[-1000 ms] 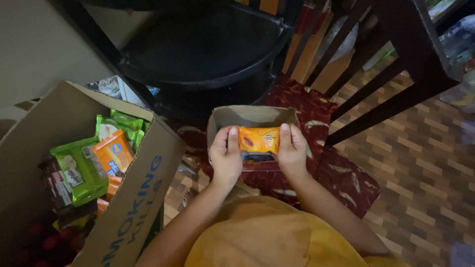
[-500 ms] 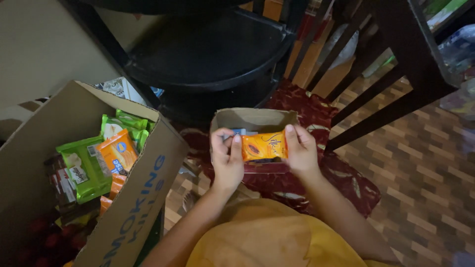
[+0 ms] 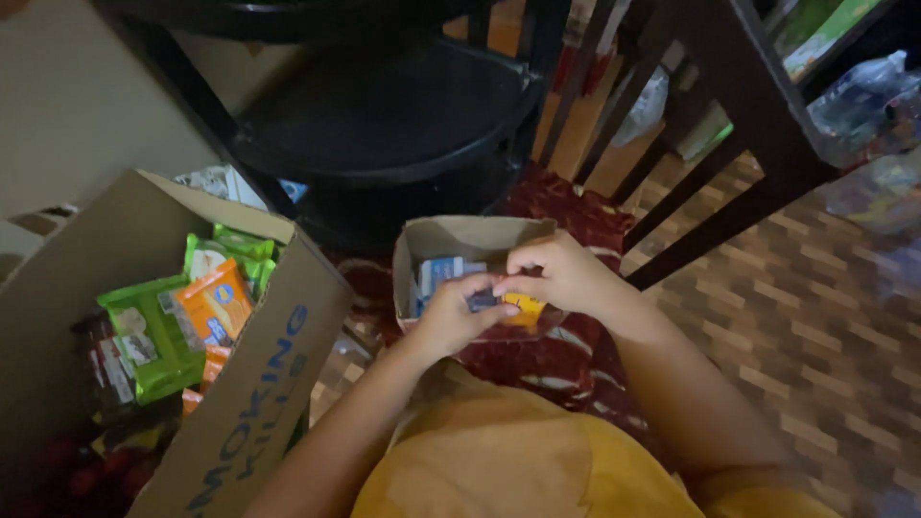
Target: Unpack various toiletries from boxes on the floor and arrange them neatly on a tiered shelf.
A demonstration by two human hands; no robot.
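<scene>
Nearest the camera is the person's lap in yellow cloth (image 3: 499, 460), both forearms reaching forward from it; the left hand (image 3: 451, 312) and the right hand (image 3: 561, 273) meet over the near edge of a small brown paper bag (image 3: 480, 235) that stands open on a red patterned rug (image 3: 566, 355).

Between the two hands sits an orange packet (image 3: 523, 307), only a yellow-orange corner of it showing below the right hand, just inside the bag's near wall; the rest is hidden, so its long axis cannot be told for sure, though what shows runs roughly left to right, across the gap between the hands. The left fingers (image 3: 494, 309) are curled together and pinch at its left end; the right fingers (image 3: 513, 283) are bent down and closed on its top edge, so the packet lies directly under and between both sets of fingers, neither hand plainly nearer. A blue and white packet (image 3: 443, 273) already stands in the bag, just left of the orange one and beyond the left hand.

Off to the left, well apart from the hands, an open cardboard box (image 3: 259, 384) holds green packets (image 3: 144, 331) and another orange pack (image 3: 213, 305).

Farther off stand a black round shelf stand (image 3: 384, 125) and, to the right, the dark legs of a wooden chair (image 3: 739, 105) over a brick-patterned floor (image 3: 815, 326).
</scene>
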